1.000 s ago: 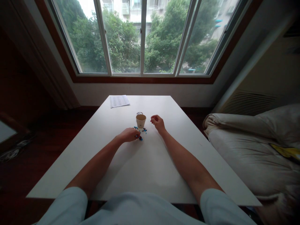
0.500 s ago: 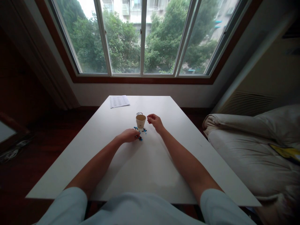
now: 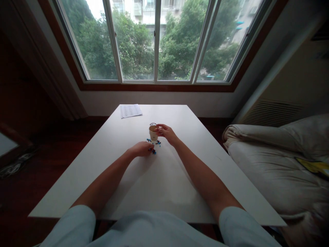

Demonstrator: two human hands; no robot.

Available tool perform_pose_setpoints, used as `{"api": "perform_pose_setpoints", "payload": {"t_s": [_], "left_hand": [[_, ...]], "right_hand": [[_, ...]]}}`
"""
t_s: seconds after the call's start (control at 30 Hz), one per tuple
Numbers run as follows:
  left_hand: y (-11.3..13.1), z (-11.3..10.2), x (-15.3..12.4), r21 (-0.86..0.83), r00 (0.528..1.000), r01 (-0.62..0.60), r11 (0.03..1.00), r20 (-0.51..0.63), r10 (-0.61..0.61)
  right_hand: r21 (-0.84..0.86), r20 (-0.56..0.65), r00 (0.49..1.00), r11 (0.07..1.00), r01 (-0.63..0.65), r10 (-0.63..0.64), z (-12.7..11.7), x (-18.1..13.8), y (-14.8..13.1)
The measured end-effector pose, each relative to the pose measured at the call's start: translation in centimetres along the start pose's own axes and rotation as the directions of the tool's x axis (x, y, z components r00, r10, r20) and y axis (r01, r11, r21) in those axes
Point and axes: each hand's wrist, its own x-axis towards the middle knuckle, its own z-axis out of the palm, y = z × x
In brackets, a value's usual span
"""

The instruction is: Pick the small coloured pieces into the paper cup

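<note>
A light brown paper cup [image 3: 153, 137] stands upright on the white table [image 3: 159, 185]. My right hand [image 3: 166, 132] is at the cup's right rim, fingertips over its mouth, with the fingers stretched and a little apart; nothing shows between them. Small blue and dark beads [image 3: 158, 142] lie scattered in front of the cup. My left hand [image 3: 142, 149] rests low beside the nearest beads, its fingers curled together. Whatever is between those fingertips is hidden. The inside of the cup is mostly covered from view.
Just behind the cup lies a thin looped object [image 3: 152, 124], too small to name. Sheets of paper [image 3: 131, 110] lie at the table's far left corner. A window [image 3: 154, 44] is beyond the table, and a pale padded seat [image 3: 272, 161] stands to the right.
My right hand has moved left, from beside the cup to over its rim, and its pinched fingers have opened. My left hand has stayed almost in place by the beads.
</note>
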Motion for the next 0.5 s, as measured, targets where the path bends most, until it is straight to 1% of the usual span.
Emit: {"api": "perform_pose_setpoints", "payload": {"t_s": [0.1,0.27,0.37,0.5], "left_hand": [[0.1,-0.1,0.0,0.006,1.0,0.016,1.0,-0.004,-0.016],[0.2,-0.3,-0.1,-0.011,1.0,-0.005,1.0,0.022,0.005],[0.3,-0.3,-0.1,-0.013,1.0,-0.014,1.0,0.012,0.014],[0.3,-0.2,-0.1,-0.006,0.999,-0.025,1.0,-0.025,0.025]], "right_hand": [[-0.01,-0.023,1.0,1.0,0.005,-0.005,0.0,-0.1,-0.1],[-0.072,-0.114,0.992,0.996,0.043,-0.051,-0.8,0.0,-0.1],[-0.094,-0.169,0.984,0.995,0.043,-0.058,-1.8,0.3,0.7],[-0.106,-0.238,0.97,0.994,0.016,-0.041,-3.4,0.9,2.5]]}}
